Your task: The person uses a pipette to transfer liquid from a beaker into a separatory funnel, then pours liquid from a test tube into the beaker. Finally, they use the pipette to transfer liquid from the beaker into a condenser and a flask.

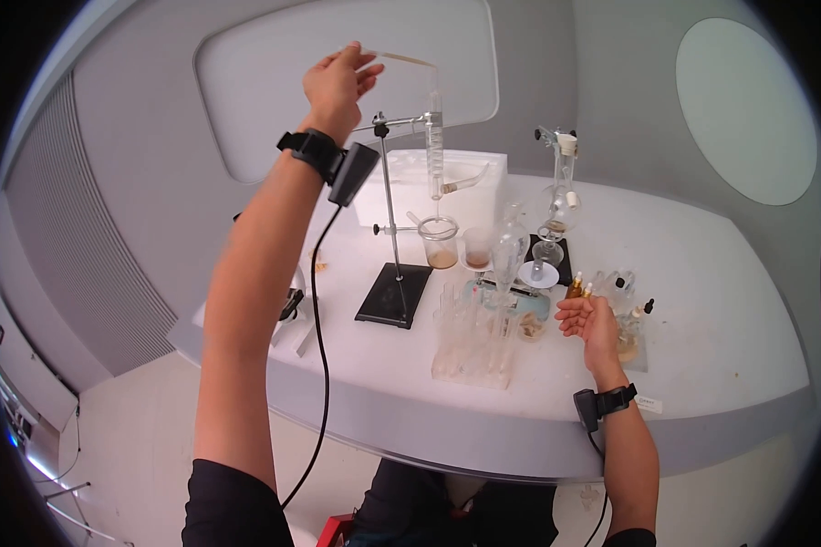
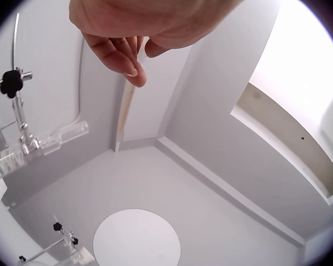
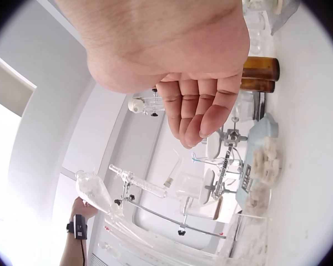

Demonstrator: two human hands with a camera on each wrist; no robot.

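Note:
Raised high, my left hand (image 1: 336, 87) pinches a slim, clear dropper (image 1: 406, 59) containing brownish liquid. In the left wrist view the dropper (image 2: 125, 113) points away from the fingertips, its narrow end tapered. Its tip reaches over the open top of a spiral glass condenser (image 1: 435, 146), clamped on a stand with a black base (image 1: 394, 294). Below the condenser, a beaker (image 1: 441, 252) sits at a metal ring. My right hand (image 1: 593, 328) holds nothing, palm turned up and fingers loosely bent, close to the amber dropper bottles (image 1: 575, 286).
A rack of test tubes (image 1: 470, 360) stands near the front edge, with a pear-shaped separating funnel (image 1: 510, 242) behind it. A pale blue balance (image 1: 529, 304) is mid-table. Flask glassware is clamped on another stand (image 1: 561, 251) at the right. A white box (image 1: 392, 187) stands at the back.

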